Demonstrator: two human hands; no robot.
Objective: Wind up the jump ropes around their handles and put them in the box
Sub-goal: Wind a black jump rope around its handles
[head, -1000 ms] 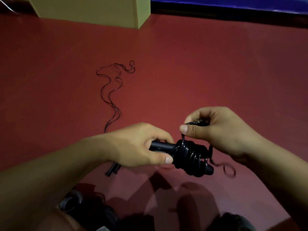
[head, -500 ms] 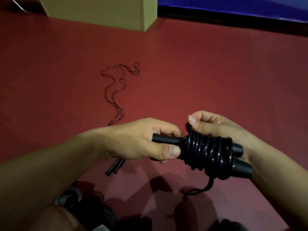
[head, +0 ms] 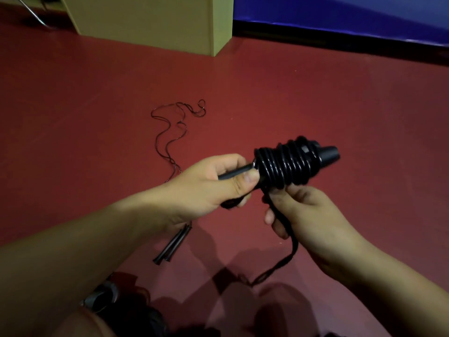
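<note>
Since the previous view, the right hand (head: 303, 215) has dropped from the top of the coil to just beneath it, where its fingers (head: 274, 216) close around the loose tail of the rope (head: 292, 249); that tail trails down to the red floor (head: 315, 93). The left hand (head: 213, 183) keeps its fingers and thumb wrapped around the bare end of the handles (head: 328, 154), now raised and tipped up to the right, carrying a thick coil (head: 284, 166). Judgement: winding of this rope is nearly complete, with only a short tail left to wrap or tuck. The box (head: 150, 20) stands well apart at the far edge. A second rope (head: 170, 132) lies unwound on the floor, still to be done.
</note>
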